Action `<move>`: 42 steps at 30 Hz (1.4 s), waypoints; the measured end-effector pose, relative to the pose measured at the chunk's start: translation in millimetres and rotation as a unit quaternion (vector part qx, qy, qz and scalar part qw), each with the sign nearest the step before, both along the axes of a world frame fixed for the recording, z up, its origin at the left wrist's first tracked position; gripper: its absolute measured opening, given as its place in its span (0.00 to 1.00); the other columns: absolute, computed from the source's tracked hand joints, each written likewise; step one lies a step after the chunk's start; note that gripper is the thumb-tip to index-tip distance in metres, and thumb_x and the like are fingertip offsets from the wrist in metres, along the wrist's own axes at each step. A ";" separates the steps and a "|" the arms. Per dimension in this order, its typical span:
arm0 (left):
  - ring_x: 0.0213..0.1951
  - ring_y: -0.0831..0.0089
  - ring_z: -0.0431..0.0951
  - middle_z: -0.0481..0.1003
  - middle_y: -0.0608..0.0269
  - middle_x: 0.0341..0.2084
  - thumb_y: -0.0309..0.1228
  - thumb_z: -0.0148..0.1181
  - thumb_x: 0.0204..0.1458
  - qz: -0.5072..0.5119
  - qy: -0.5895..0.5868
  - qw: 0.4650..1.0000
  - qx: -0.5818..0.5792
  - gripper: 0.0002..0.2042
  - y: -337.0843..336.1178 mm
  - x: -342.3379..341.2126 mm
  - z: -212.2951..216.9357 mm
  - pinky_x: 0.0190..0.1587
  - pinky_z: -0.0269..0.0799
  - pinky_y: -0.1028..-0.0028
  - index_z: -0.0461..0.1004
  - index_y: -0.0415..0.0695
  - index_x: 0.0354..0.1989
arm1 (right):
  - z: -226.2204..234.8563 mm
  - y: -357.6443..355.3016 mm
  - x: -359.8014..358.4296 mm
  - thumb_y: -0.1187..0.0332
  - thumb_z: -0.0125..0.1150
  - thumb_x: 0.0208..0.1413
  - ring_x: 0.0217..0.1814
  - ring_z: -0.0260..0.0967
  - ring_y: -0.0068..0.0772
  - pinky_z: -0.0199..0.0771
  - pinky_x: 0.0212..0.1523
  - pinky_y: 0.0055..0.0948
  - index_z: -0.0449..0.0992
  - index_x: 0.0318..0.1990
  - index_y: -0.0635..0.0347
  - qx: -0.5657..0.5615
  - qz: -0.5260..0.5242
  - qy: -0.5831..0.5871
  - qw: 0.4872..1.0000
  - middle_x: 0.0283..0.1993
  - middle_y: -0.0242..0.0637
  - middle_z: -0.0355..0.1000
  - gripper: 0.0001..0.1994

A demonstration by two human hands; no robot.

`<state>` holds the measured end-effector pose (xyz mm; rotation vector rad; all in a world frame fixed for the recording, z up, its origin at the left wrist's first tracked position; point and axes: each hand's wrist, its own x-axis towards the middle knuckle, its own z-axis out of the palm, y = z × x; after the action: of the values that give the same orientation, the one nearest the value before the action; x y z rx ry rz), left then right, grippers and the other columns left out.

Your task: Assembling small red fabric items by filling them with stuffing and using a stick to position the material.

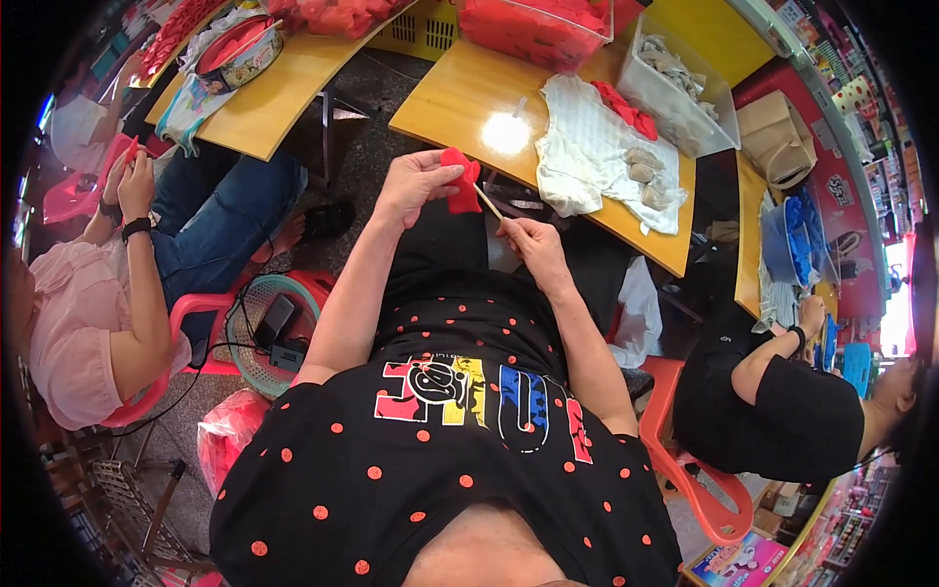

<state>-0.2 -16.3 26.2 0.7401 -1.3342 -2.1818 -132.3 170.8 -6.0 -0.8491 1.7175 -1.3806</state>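
Note:
My left hand (418,186) pinches a small red piece of fabric (464,196) above my lap. Into or against the red piece goes the tip of a thin, pale wooden stick (487,203); its very end is hidden there. The stick's lower end is gripped between the closed fingers of my right hand (531,247). Both hands are close together, short of the wooden table's near edge. On that table (460,98), to the right of my hands, lies a white cloth (572,147) with a small red bundle (626,110) and a beige bundle (643,164) on it.
A clear tub of red pieces (536,34) and a clear bin of greyish pieces (675,73) stand at the back. A person in pink (88,313) sits left, holding something red; another in black (773,406) sits right. A green basket (256,338) stands on my left.

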 end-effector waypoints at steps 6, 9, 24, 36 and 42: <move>0.34 0.76 0.78 0.78 0.61 0.34 0.27 0.60 0.51 -0.019 -0.001 1.000 0.000 0.11 -1.7 -1.0 -4.2 0.35 0.76 0.77 0.75 0.38 0.42 | -4.4 -7.7 8.2 0.61 0.54 0.59 0.17 0.49 0.11 0.46 0.18 0.15 0.75 0.27 0.62 -0.014 -0.005 -0.132 0.991 0.17 0.21 0.59 0.15; 0.34 0.75 0.79 0.78 0.60 0.34 0.29 0.59 0.53 -0.006 0.005 1.000 0.014 0.11 -0.9 -0.3 0.9 0.37 0.77 0.76 0.75 0.37 0.42 | -8.3 -7.8 4.5 0.61 0.53 0.60 0.17 0.48 0.11 0.45 0.18 0.14 0.75 0.27 0.62 -0.009 -0.004 -0.125 0.992 0.17 0.21 0.58 0.15; 0.36 0.73 0.78 0.77 0.59 0.36 0.33 0.53 0.57 0.020 0.066 0.992 0.104 0.12 -7.2 -0.2 -7.0 0.39 0.77 0.73 0.73 0.37 0.43 | -9.5 -9.7 11.7 0.57 0.53 0.60 0.15 0.46 0.10 0.42 0.16 0.14 0.73 0.26 0.59 -0.007 0.007 -0.198 0.980 0.17 0.20 0.57 0.16; 0.38 0.70 0.78 0.77 0.56 0.37 0.30 0.53 0.57 0.016 0.110 0.986 0.127 0.11 -3.7 -1.5 -6.8 0.43 0.76 0.70 0.73 0.35 0.43 | -4.4 -9.7 18.2 0.59 0.54 0.59 0.14 0.47 0.12 0.43 0.16 0.14 0.73 0.25 0.60 -0.018 -0.011 -0.283 0.959 0.17 0.21 0.57 0.16; 0.41 0.70 0.78 0.76 0.55 0.40 0.32 0.51 0.58 0.025 0.082 0.989 0.118 0.13 -2.8 -2.6 -7.8 0.44 0.76 0.72 0.72 0.38 0.46 | -1.4 -12.0 19.8 0.59 0.54 0.59 0.14 0.47 0.12 0.44 0.16 0.14 0.74 0.25 0.60 0.007 0.002 -0.245 0.969 0.17 0.21 0.58 0.16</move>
<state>-2.8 -19.2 18.4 0.6546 -0.9777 -2.3306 -112.5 158.8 -7.4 -0.4484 1.3379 -1.4277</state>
